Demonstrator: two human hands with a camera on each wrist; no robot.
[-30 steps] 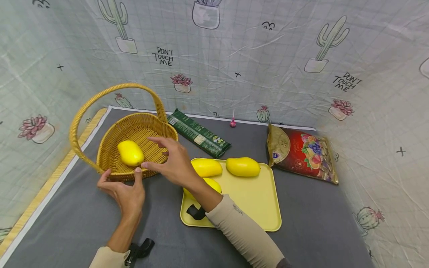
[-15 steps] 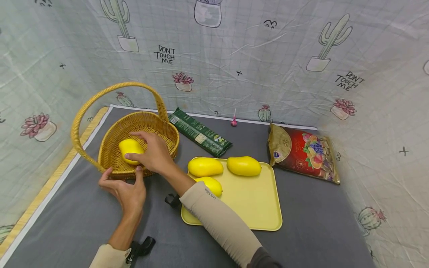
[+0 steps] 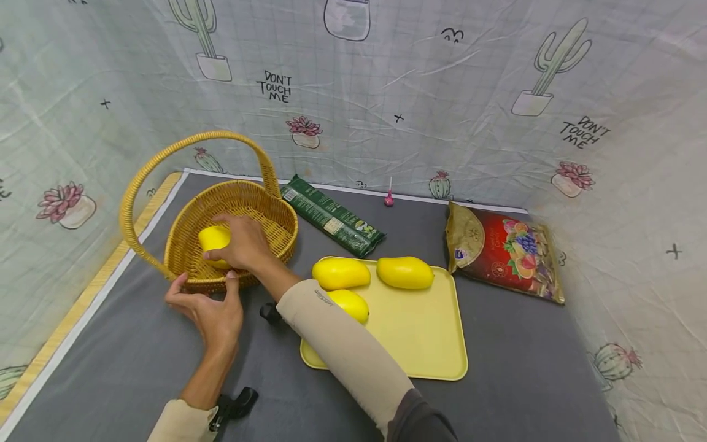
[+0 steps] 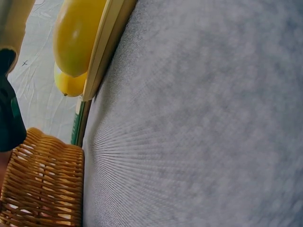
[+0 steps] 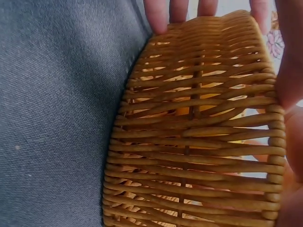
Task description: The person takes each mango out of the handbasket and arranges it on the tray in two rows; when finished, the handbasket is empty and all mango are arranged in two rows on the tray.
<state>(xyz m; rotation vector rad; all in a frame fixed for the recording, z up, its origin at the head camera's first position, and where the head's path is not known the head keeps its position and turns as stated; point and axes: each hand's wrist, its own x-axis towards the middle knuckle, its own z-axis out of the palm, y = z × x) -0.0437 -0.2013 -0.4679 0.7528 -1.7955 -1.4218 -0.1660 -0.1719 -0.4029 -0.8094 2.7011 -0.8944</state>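
Note:
A yellow mango lies inside the wicker basket, toward its left side. Reaching over the near rim, my right hand grips this mango between thumb and fingers; part of the fruit is hidden behind the hand. My left hand holds the basket's near rim, its thumb up at the edge and fingers spread along the outer wall. Up close in the right wrist view, the woven basket wall has fingertips against it. The tall basket handle arches up over the opening.
Right of the basket, a yellow tray bears a mango at its back left, another mango beside it and a third mango in front. Behind lie a green packet and a pink lollipop. A red candy bag lies at right.
My right hand has moved left and down into the basket and closed on the mango there. The left hand keeps its hold on the rim. The view has shifted slightly.

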